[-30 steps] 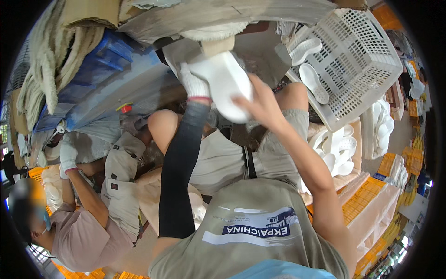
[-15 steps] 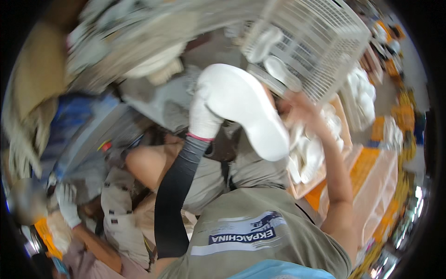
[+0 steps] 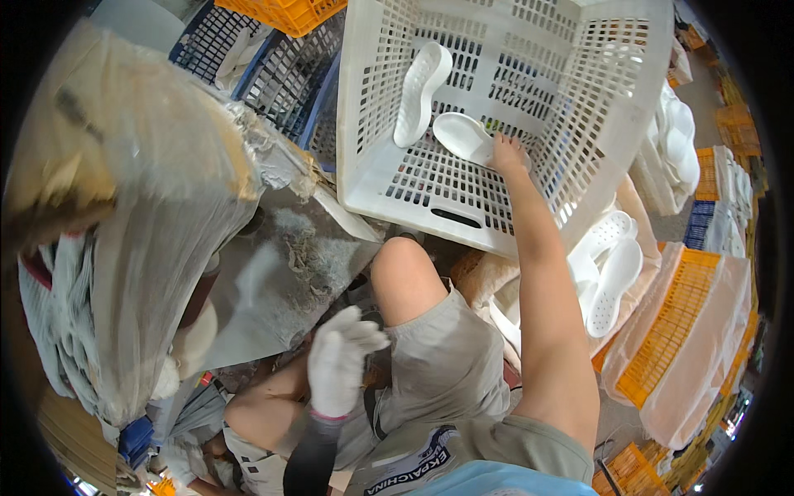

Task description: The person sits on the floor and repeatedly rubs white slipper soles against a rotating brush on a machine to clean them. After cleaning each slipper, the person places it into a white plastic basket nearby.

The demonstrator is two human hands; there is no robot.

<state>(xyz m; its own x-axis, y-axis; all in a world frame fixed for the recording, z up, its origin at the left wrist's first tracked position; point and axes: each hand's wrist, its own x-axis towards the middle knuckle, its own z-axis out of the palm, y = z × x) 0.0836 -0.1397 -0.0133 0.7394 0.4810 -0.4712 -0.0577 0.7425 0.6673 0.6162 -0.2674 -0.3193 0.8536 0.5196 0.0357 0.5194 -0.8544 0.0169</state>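
My right hand (image 3: 510,155), bare, reaches into a white slotted plastic crate (image 3: 361,188). Its fingers are closed on the end of a white shoe sole (image 3: 460,137) lying on the crate's floor. A second white sole (image 3: 423,93) lies to its left in the crate, apart from my hand. My left hand (image 3: 337,362), in a white knitted glove, hovers above my lap. Its fingers are partly bent and apart, with nothing in them.
An open bag holds several white soles (image 3: 616,285) right of my knee. Orange crates wrapped in film (image 3: 674,318) stand farther right. A film-covered stack (image 3: 198,248) and a grey surface (image 3: 256,302) are on the left. Another person's gloved hand (image 3: 178,455) shows lower left.
The large white sole has left my left hand, which is lower now. My right hand has moved into the crate and onto a sole. The view has turned toward the crate.
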